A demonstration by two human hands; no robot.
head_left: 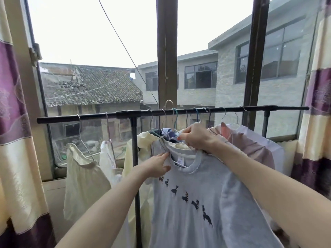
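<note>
Now, right hand [195, 138]: grips collar of grey dog-print T-shirt [188, 215].
Left hand [157, 164]: pinches its shoulder.
Beyond both hands: crowded hangers [176, 119], black clothes rail [89, 116].

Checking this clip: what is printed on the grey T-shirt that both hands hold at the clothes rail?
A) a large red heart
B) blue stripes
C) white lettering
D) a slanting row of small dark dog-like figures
D: the grey T-shirt has small dark dog-like figures running across its chest, below where the left hand and right hand hold it near the neckline.
</note>
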